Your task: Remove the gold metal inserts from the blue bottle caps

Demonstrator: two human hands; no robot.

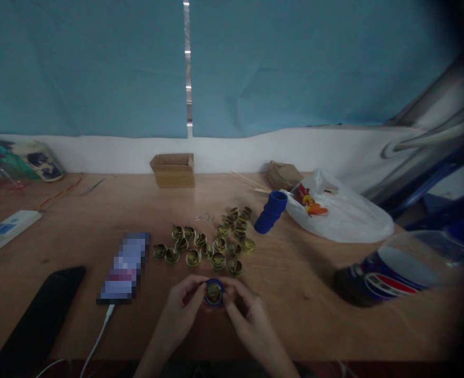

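Both my hands meet near the table's front edge around one small blue ring with a gold cap inside it [213, 292]. My left hand [182, 310] pinches its left side and my right hand [244, 311] pinches its right side. Just beyond my fingers lies a scatter of several gold caps [210, 244] on the wooden table [295, 294]. Farther back and to the right, a stack of blue rings [272, 211] lies tilted on its side.
A phone with a white cable [125, 268] and a dark flat case [39, 315] lie to the left. A small cardboard box [173, 169], a white plastic bag [340, 210] and a soda bottle on its side [397, 270] sit behind and to the right.
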